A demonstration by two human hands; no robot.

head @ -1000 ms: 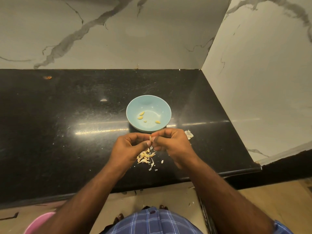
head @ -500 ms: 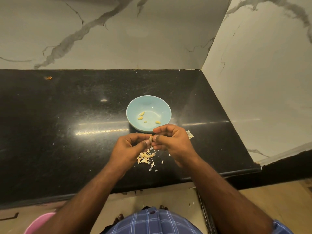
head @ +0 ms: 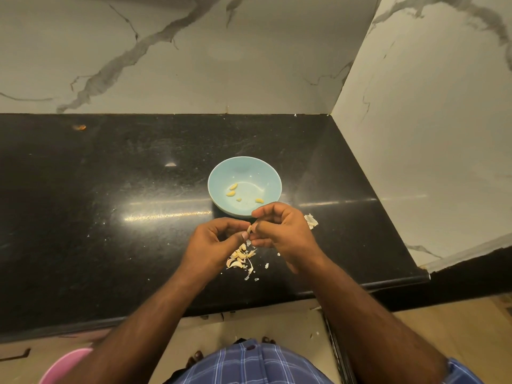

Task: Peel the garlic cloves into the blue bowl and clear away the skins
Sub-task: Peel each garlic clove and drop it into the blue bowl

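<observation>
- The blue bowl [head: 245, 187] stands on the black counter [head: 110, 217], and every place below is given from it; 4 peeled pieces [head: 232, 189] lie on its floor.
- Just in front of the bowl's near rim, the left hand [head: 213, 245] pinches a small garlic clove [head: 249, 229] between thumb and curled fingers, probably to hold it steady while the other hand works on it.
- The right hand [head: 282, 234], also just in front of the bowl, has its fingers curled in narrowly on the same clove; this looks like picking at the skin, though the clove is too small to show how much skin remains.
- Working so near the rim likely keeps the drop into the bowl short.
- Further in front of the bowl, beneath the hands, lies a heap of cloves and skins [head: 239, 259]; which are unpeeled I cannot tell.
- A larger scrap of skin [head: 311, 220] lies right of the bowl, beside the right hand.
- Judged so, peeling is underway and clearing is not yet begun.
</observation>
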